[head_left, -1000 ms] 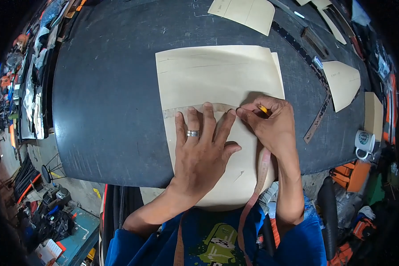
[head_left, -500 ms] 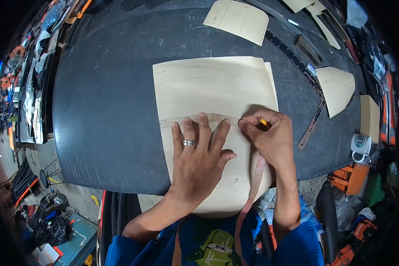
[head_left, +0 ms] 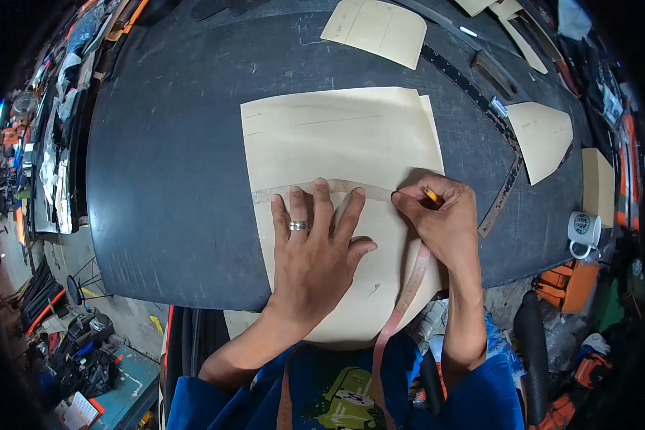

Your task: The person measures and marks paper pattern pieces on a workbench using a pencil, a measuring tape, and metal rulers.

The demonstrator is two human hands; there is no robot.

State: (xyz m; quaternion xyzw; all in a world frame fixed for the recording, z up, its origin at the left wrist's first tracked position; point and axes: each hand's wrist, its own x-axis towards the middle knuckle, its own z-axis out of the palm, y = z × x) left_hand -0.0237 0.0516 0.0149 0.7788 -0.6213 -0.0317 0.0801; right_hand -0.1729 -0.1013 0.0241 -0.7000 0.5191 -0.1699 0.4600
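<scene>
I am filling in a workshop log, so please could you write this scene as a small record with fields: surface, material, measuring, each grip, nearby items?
Surface: dark table
Material: pale paper sheet, thin lines drawn near its far edge
Measuring: measuring tape, laid across the sheet
Left grip: fingers spread, tips resting on the tape; ring on one finger
Right grip: closed on a yellow pencil-like tool, its tip hidden; thumb at the tape
Nearby: angled ruler, cut paper piece, white mug

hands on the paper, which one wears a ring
The left hand, spread over the paper: a silvery ring sets it apart; the right hand shows none.
</scene>
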